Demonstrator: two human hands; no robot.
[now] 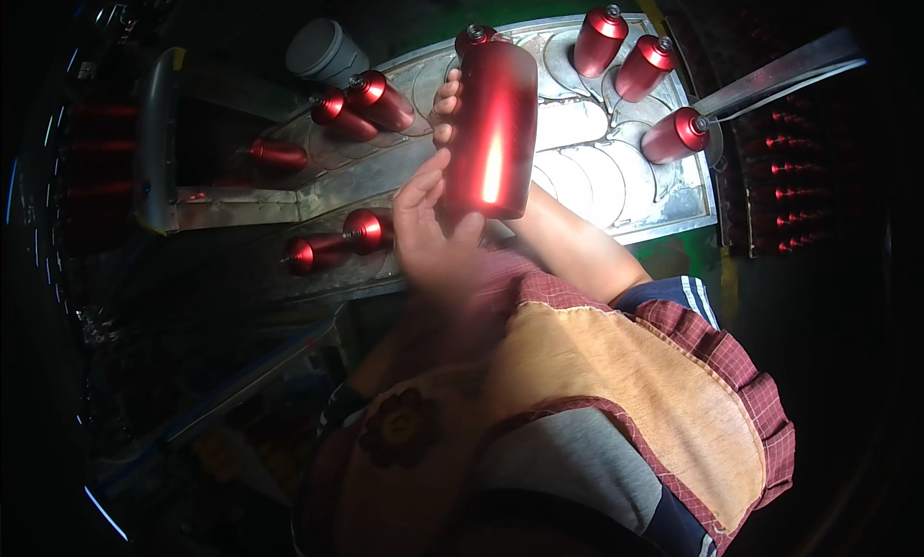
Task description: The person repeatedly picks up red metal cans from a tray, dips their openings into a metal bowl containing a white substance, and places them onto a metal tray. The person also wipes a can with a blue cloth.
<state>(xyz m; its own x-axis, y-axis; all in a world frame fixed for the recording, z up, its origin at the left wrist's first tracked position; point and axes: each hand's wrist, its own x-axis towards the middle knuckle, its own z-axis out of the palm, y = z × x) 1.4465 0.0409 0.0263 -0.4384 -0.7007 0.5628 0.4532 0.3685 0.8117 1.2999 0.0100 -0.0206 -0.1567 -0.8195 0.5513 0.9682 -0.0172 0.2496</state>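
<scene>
A metal table marked with curved outlines is brightly lit toward the right. Three red bottles are carried there, one partly hidden bottle at the far edge, two bottles farther left, another pair nearer.

Near black toward the edges; dazzling white on the table; streaked with glare down the bottle; blurred at the left hand; bowed by fisheye distortion.
</scene>
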